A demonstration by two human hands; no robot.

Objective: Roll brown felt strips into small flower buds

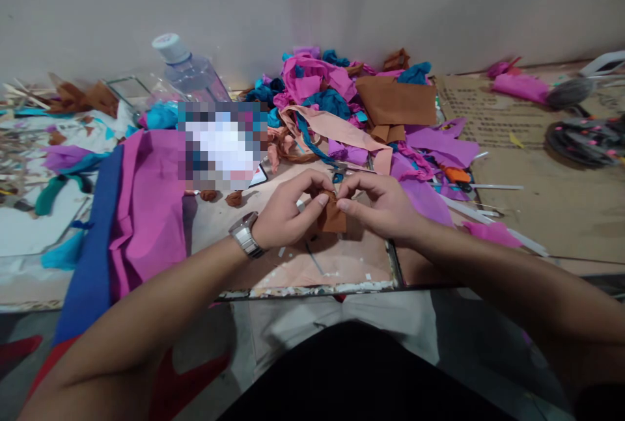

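A small brown piece of fabric (333, 215) is pinched between both hands over a peach-coloured board (336, 265). My left hand (288, 209), with a metal watch on the wrist, closes its thumb and fingers on the fabric's left side. My right hand (381, 206) closes on its right side, fingertips meeting at the top where the fabric is gathered. Two small brown fabric balls (233, 198) lie on the board to the left of my hands.
A heap of pink, teal, purple and brown fabric scraps (336, 102) lies behind the hands. A clear water bottle (188, 73) stands at the back left. Folded pink and blue cloth (141, 213) lies left. Orange-handled scissors (456, 175) and cardboard (527, 167) lie right.
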